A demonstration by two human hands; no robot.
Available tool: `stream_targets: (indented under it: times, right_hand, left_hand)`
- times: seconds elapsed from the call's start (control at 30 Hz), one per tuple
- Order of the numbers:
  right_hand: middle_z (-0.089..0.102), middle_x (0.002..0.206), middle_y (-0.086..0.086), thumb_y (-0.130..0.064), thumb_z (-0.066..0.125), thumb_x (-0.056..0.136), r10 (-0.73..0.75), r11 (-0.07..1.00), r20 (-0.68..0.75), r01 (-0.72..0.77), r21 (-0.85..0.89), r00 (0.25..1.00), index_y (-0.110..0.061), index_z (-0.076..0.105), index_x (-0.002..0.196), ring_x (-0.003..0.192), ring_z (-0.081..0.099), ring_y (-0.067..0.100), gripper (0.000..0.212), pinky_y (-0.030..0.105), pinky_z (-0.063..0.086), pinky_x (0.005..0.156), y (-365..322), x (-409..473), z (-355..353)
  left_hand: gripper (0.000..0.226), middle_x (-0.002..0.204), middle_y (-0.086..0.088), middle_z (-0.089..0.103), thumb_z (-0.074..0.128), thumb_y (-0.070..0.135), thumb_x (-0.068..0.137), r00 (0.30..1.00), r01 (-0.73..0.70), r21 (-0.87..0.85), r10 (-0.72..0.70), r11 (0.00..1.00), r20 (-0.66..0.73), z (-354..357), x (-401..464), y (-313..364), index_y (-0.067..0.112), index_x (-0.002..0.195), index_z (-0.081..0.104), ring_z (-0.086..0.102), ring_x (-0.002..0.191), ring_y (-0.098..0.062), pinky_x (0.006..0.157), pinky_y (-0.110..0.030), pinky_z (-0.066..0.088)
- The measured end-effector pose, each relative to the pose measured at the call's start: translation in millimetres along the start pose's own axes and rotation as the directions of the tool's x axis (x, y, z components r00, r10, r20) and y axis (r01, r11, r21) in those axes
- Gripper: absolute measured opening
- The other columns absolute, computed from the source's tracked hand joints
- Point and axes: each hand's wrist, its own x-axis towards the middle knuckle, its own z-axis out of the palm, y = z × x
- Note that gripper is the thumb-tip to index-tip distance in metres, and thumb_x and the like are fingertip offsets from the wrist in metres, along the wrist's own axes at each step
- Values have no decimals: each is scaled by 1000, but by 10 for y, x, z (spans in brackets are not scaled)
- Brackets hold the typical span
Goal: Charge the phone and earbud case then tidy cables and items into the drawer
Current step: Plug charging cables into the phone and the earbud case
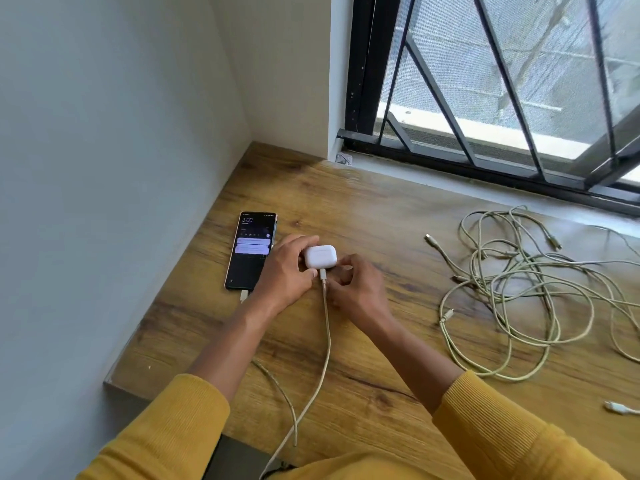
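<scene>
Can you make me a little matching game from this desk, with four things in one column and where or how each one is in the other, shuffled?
Things:
1. phone
2. earbud case
3. loose cables
4. window grille

States:
A. tangled in a heap on the right side of the desk
B. black bars behind the desk
C. lying flat by the wall, screen lit, cable plugged in
D. white, held by the left hand, cable at its port

Pairs: 1-C, 2-D, 3-A, 4-B
</scene>
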Motion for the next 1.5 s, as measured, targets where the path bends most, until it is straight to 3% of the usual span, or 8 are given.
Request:
stream_targets:
  times: [0.13,0.33,0.57,0.73,0.87,1.13,1.23,1.5]
  right_hand:
    - [64,77,-10,-14,73,87,-40,998,-48,38,-45,998,-19,64,121,72,62,7,36,25,47,63,-61,-186,-115]
    - [69,80,-8,-25,68,90,-110,992,-59,106,-70,992,-28,65,117,78,66,11,27,39,56,75,-211,-670,-193]
    - [71,89,-6,-27,69,95,-190,981,-24,190,24,982,-26,68,114,81,67,10,19,35,56,72,-190,-1456,-128]
    - [68,80,-9,-24,66,95,-251,966,15,250,61,968,-25,69,107,74,65,13,12,40,57,68,-151,-2141,40]
    - [66,77,-11,-23,65,98,-316,942,67,305,139,946,-25,69,107,69,62,8,10,28,50,62,-47,-2717,284]
    - [69,80,-12,-26,67,98,-316,942,200,282,185,927,-26,70,104,75,65,8,7,35,57,70,225,-3424,1081]
    - [71,86,-12,-27,67,99,-299,948,220,263,178,929,-24,71,110,80,67,7,12,38,59,76,410,-3432,1476]
    - [71,126,-6,-26,61,104,-265,950,184,224,216,947,-19,65,138,113,66,9,35,38,57,96,1160,-2965,3109]
  left_hand:
    - [54,137,7,62,76,3,88,993,-25,-37,20,999,-114,-47,-271,124,17,140,67,61,127,-15,113,-40,51]
    - [40,135,7,69,69,12,97,978,-32,-58,19,998,-210,-140,-898,285,22,135,71,61,127,-8,113,-35,49]
    - [38,139,6,69,66,14,101,965,35,-76,-54,997,-255,-243,-1892,342,23,139,68,60,131,-9,116,-43,49]
    - [38,135,14,68,66,14,100,923,154,-139,-192,978,-333,-268,-2825,207,28,135,69,59,129,-7,116,-42,47]
    - [37,135,10,69,63,12,101,904,267,-124,-293,956,-311,-238,-3547,14,24,135,70,60,129,-8,117,-36,45]
    - [39,147,3,64,58,22,105,897,398,15,-386,917,-215,-273,-4211,-642,23,144,63,57,136,-18,116,-37,43]
    - [44,155,1,57,55,28,108,903,403,76,-384,912,-191,-313,-4208,-1037,23,152,55,50,144,-18,114,-22,31]
    - [50,162,-2,49,52,26,109,948,286,157,-256,945,-188,-139,-3888,-2542,17,158,47,42,151,-18,122,-24,28]
